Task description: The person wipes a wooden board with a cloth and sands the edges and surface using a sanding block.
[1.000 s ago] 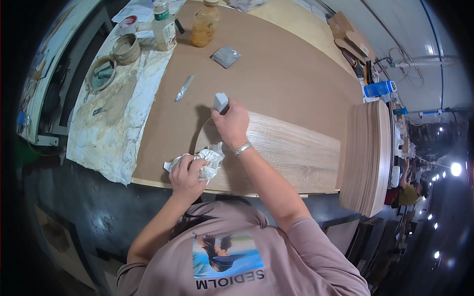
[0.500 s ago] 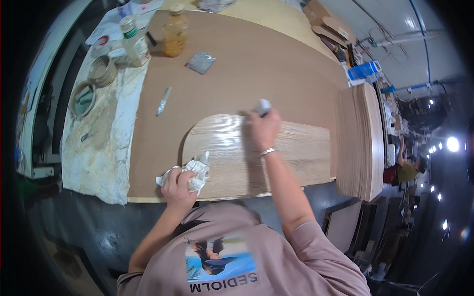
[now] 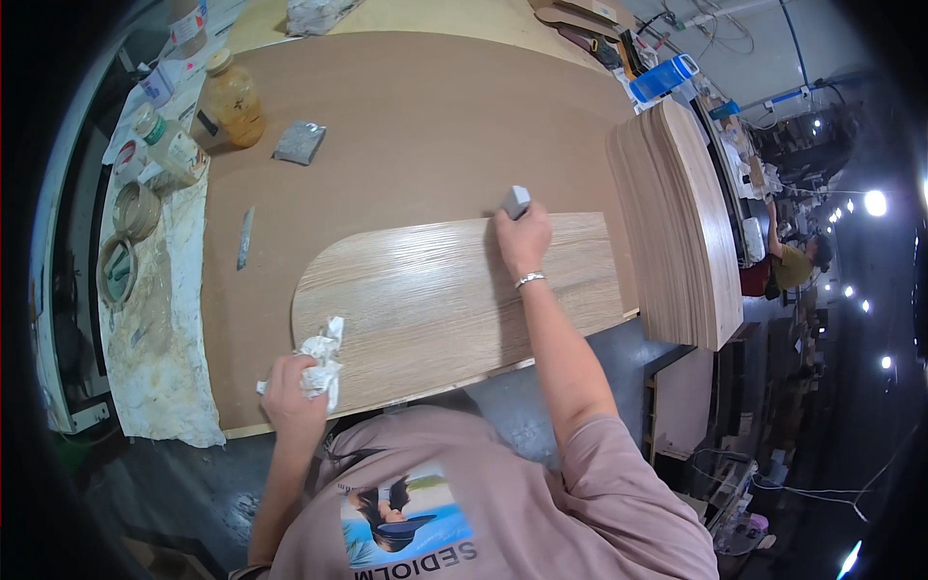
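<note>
A light wood-grain panel [image 3: 435, 290] with one rounded far-left corner lies flat on the brown-topped table. My right hand [image 3: 525, 240] is closed around a small grey block [image 3: 516, 201] at the panel's far edge, right of its middle. Most of the block's lower part is hidden by the fingers. At the near-left corner of the panel, my left hand [image 3: 293, 391] grips a crumpled white cloth [image 3: 322, 362]. The cloth partly covers that corner.
A tall stack of similar panels [image 3: 677, 232] stands at the right. On the left are a jar of amber liquid [image 3: 235, 101], a bottle [image 3: 174, 150], cups [image 3: 118, 271], a metal strip [image 3: 246, 239] and a grey square pad [image 3: 300, 142]. Another person [image 3: 795, 266] is far right.
My right hand with the block has moved rightward along the panel's far edge. The whole view has shifted and turned. My left hand still holds the cloth at the near-left corner.
</note>
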{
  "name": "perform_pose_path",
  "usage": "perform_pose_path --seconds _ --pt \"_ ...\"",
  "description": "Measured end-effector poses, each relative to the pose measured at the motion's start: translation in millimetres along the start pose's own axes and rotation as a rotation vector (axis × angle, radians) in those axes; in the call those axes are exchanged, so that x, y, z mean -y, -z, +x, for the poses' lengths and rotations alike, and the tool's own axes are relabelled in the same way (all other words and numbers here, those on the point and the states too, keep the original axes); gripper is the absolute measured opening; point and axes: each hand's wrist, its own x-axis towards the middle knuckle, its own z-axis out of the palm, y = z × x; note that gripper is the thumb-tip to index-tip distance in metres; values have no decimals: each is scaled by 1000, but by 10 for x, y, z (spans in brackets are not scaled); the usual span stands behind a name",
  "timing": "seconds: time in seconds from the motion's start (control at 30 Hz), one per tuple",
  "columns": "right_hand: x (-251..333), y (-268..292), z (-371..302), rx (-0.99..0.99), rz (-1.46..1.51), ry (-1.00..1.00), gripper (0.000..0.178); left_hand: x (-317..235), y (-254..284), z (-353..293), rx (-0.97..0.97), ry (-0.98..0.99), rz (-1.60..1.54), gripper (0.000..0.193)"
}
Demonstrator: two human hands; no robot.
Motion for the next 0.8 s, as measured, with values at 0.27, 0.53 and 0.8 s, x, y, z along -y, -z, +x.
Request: perform_pose_path --seconds 0.27,0.53,0.8 --pt "-1086 429 815 -50 -147 -72 32 -709 -280 540 -93 75 39 29" --pt "-1684 854 1377 -59 -132 -119 32 -1390 -1434 1235 17 -187 198 42" --pt "-1868 847 1384 39 -46 -160 25 -1538 -2029 1223 99 -270 408 46"
